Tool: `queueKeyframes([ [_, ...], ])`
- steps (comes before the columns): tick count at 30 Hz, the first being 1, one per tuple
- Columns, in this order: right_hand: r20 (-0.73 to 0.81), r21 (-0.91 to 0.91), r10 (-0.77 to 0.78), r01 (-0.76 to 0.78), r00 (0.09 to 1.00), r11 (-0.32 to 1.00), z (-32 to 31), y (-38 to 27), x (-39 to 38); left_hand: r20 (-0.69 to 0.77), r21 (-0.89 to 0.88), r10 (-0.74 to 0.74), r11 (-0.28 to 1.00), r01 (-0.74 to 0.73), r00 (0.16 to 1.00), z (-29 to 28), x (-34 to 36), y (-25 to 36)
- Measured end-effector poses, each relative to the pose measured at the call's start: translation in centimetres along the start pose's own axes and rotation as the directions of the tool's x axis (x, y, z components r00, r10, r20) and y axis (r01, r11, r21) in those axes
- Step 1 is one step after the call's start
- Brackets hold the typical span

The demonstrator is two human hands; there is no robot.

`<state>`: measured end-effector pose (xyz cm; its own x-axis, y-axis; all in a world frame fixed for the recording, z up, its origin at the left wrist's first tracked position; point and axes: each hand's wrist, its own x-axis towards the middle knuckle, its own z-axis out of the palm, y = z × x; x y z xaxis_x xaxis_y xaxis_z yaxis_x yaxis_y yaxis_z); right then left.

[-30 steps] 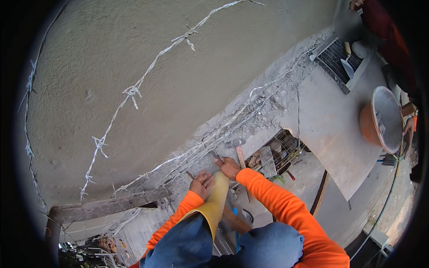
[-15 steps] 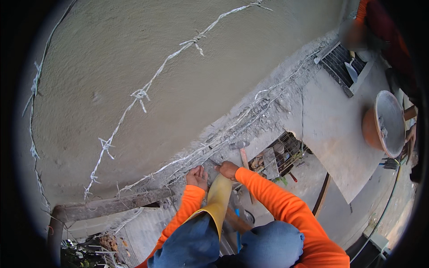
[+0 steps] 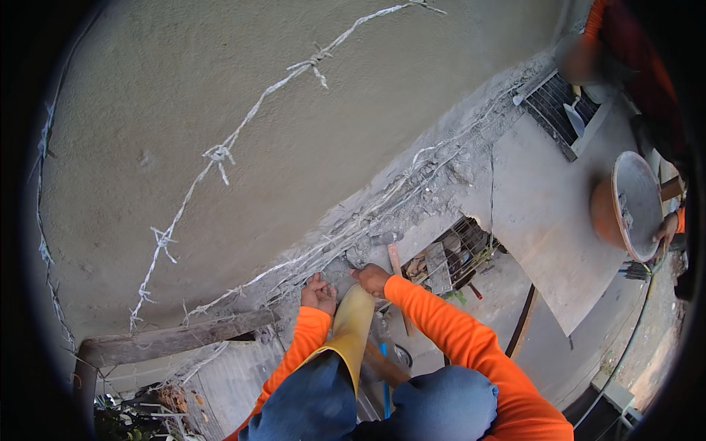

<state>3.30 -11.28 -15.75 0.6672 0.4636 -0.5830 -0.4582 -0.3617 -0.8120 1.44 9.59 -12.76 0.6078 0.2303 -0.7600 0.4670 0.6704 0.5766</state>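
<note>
Hogging most of the view, a grey plastered wall (image 3: 294, 125) is rising above a strip of rubble (image 3: 456, 169). Thin wire strands (image 3: 294, 262) are running along that strip, just past the hands. Over right, an orange-brown tub (image 3: 607, 213) is tilting and holding some lumpy grey stuff (image 3: 626, 212). A yellow boot (image 3: 353, 316) is standing between the orange sleeves (image 3: 448, 316). A hammer (image 3: 394, 259) is lying beside the right hand (image 3: 372, 280). That one and the left hand (image 3: 318, 294) are both curling; honestly can't tell if either's gripping anything.
</note>
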Motion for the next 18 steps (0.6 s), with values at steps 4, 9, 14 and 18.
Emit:
queueKeyframes([
  [4,0.013,0.158,0.244,-0.243,0.97,0.957,1.0,-0.5,-1.1,-0.024,-0.018,-0.009,1.0,0.008,1.0,-0.1,-0.3,0.2],
  [9,0.049,-0.051,0.088,-0.086,0.995,0.995,1.0,-3.3,-0.5,-0.01,0.018,-0.022,1.0,0.022,1.0,0.1,-0.7,0.4],
  [14,-0.045,0.072,0.08,-0.077,0.996,0.994,0.1,-3.2,-1.0,0.03,-0.003,-0.037,0.999,0.038,0.999,0.4,-0.9,0.7],
  [18,-0.008,-0.206,-0.104,0.1,0.995,0.973,1.7,-2.9,-0.3,0.025,0.05,-0.037,0.998,0.036,0.999,0.6,-0.9,0.9],
])
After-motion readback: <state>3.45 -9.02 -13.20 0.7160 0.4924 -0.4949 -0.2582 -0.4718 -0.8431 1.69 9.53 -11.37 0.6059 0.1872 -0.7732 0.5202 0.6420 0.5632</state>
